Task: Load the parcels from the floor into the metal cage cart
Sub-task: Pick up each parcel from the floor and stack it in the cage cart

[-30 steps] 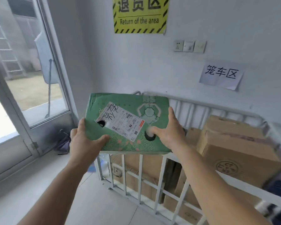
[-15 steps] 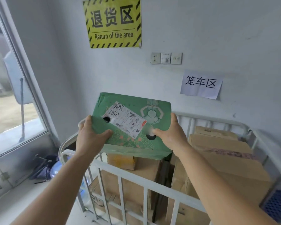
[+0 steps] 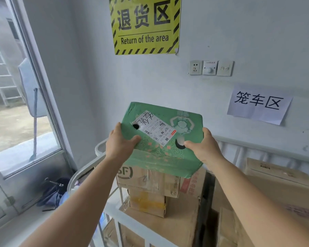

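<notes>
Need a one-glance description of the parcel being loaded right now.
Below the yellow sign, over the white cage cart, the left hand and right hand hold a flat green box above the stacked cartons. It is the only green one, with a white label; the rest are brown cardboard.

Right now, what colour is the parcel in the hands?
Green with a pale floral print and a white shipping label; the parcel shows best in the head view.
</notes>
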A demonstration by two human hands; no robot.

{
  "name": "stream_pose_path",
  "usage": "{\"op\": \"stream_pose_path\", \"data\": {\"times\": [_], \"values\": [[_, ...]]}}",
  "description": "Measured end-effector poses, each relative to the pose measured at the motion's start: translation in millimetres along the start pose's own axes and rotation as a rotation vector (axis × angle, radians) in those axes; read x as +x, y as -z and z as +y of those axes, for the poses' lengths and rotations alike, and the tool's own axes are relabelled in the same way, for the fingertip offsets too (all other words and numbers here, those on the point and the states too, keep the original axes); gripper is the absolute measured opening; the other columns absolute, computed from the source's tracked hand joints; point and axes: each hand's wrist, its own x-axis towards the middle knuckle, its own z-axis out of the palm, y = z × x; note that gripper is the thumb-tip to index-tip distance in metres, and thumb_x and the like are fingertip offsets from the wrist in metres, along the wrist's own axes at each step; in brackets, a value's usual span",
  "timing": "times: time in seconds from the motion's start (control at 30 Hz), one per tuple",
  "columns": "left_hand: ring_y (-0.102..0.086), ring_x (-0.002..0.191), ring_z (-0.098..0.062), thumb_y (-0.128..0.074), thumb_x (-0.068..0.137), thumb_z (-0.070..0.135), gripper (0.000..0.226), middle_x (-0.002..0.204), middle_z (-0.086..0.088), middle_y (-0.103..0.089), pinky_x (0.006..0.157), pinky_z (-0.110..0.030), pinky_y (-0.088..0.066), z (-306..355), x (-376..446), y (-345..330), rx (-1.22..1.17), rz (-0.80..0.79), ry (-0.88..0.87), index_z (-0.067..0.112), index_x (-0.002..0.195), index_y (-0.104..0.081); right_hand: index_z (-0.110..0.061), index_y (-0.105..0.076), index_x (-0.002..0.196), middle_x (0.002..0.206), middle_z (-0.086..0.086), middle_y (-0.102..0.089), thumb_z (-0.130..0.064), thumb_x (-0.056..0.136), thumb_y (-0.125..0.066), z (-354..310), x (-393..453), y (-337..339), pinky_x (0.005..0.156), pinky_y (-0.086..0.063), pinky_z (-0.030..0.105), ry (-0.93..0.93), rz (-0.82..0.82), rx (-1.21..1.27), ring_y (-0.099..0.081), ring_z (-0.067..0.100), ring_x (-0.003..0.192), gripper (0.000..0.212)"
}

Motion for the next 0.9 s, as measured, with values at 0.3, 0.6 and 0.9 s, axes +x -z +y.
{"op": "stream_pose_path", "data": {"times": [0.3, 0.6, 0.9], "values": [[-0.061, 0.103, -0.026, -0.069, 0.08, 0.049, 0.077, 0.124, -0.004, -0.058, 0.086, -0.045, -0.053, -34, 110, -20, 0.074, -0.098, 0.032, 0.02, 0.143, -0.036, -0.02, -0.046, 0.123, 0.111, -0.002, -0.061, -0.032, 0.081, -0.072, -19, 80, -62, 0.08, -0.052, 0.035, -0.072, -0.023, -0.091, -0.061, 0.021, 0.096, 0.051], [-0.063, 0.097, -0.026, -0.063, 0.082, 0.055, 0.063, 0.115, -0.005, -0.062, 0.073, -0.037, -0.054, -56, 143, -31, 0.182, -0.195, 0.092, 0.016, 0.129, -0.047, -0.015, -0.05, 0.122, 0.108, -0.001, -0.057, -0.039, 0.082, -0.07, -16, 114, -89, 0.081, -0.049, 0.033, -0.184, -0.088, -0.232, -0.055, 0.021, 0.096, 0.051], [-0.06, 0.095, -0.029, -0.058, 0.085, 0.055, 0.048, 0.111, -0.01, -0.059, 0.078, -0.04, -0.054, -53, 146, -39, 0.263, -0.204, 0.045, 0.012, 0.107, -0.052, -0.013, -0.043, 0.138, 0.125, 0.006, -0.058, -0.047, 0.086, -0.062, -11, 120, -96, 0.089, -0.051, 0.038, -0.219, -0.101, -0.28, -0.057, 0.024, 0.101, 0.065]]}}
